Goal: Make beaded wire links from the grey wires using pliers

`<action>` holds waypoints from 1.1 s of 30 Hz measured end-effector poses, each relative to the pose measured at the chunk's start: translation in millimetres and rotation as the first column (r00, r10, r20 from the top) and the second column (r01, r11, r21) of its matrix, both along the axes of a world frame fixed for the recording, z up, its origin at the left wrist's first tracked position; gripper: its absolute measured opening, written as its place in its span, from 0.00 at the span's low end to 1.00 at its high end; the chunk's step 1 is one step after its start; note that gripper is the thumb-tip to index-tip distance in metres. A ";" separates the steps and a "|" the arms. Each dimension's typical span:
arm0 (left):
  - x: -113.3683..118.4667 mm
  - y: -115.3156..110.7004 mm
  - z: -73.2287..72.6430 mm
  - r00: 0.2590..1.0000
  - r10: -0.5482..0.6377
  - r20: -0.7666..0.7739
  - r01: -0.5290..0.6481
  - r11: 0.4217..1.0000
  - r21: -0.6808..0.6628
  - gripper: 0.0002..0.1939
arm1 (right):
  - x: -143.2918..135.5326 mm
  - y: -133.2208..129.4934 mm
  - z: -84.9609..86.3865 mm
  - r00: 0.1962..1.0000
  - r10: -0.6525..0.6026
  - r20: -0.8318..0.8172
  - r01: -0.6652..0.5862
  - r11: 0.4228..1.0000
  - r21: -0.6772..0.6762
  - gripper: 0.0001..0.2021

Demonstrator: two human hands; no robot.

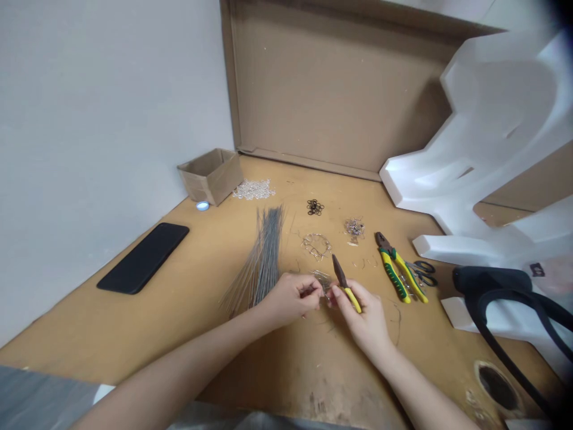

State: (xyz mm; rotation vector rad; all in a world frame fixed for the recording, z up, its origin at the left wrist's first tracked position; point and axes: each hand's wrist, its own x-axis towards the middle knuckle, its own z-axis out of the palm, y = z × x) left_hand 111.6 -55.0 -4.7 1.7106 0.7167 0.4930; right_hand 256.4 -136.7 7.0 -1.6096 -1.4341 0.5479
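My left hand (pixel 295 298) is closed in a pinch at the centre, on something too small to make out. Close to its right, my right hand (pixel 364 313) holds yellow-handled pliers (pixel 345 283), their dark jaws pointing up and away; its fingertips nearly meet those of my left hand. Beyond the hands lie short wire pieces (pixel 320 277) and a ring of bent wires (pixel 317 246). A bundle of long grey wires (pixel 268 257) rests just left of my left hand. Green-and-yellow pliers (pixel 396 269) lie to the right of my right hand.
An open cardboard box (pixel 212 178) stands back left beside clear small pieces (pixel 255 189). Black rings (pixel 315 207) and a small metallic pile (pixel 355 227) lie farther back. A black phone-like slab (pixel 143 257) is left; scissors (pixel 423 273) and white foam (pixel 452 245) are right.
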 end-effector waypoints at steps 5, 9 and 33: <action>-1.5 1.0 5.5 0.999 -0.038 -0.019 0.039 0.999 0.033 0.10 | -0.1 0.6 1.5 1.000 0.000 0.023 0.000 1.000 -0.003 0.07; -1.8 1.6 7.9 0.998 -0.045 -0.048 0.052 0.988 0.145 0.11 | -0.2 0.4 -0.1 0.999 0.003 0.047 -0.002 1.000 -0.005 0.07; -0.5 10.2 0.0 0.987 -0.047 0.155 0.116 0.873 -0.474 0.06 | 1.4 1.8 0.2 0.994 0.079 0.070 -0.081 0.997 0.017 0.07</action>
